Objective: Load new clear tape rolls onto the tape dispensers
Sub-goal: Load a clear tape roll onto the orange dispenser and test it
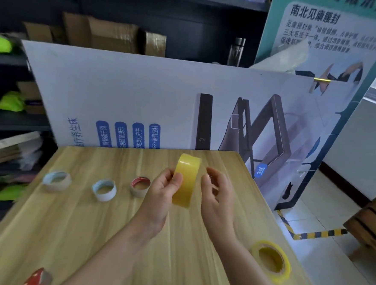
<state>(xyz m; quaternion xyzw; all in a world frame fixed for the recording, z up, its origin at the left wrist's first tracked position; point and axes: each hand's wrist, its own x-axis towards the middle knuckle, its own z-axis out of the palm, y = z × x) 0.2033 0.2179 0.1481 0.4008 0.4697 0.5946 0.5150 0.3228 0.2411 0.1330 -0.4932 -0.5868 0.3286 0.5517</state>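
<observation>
Left hand (163, 191) is gripping a yellow tape roll (186, 180) on edge, held up over the tabletop (87, 235), thumb pressing on its face. Right hand (216, 195) is hovering just beside the roll with fingers loosely curled, not really clamping anything. Second yellow roll (271, 261) is lying flat near the right edge. Three empty cores are sitting in a row at left: two bluish ones (57, 181) (104, 190) and a red core (140, 186). Something red (37, 278) is poking in at the near edge.
</observation>
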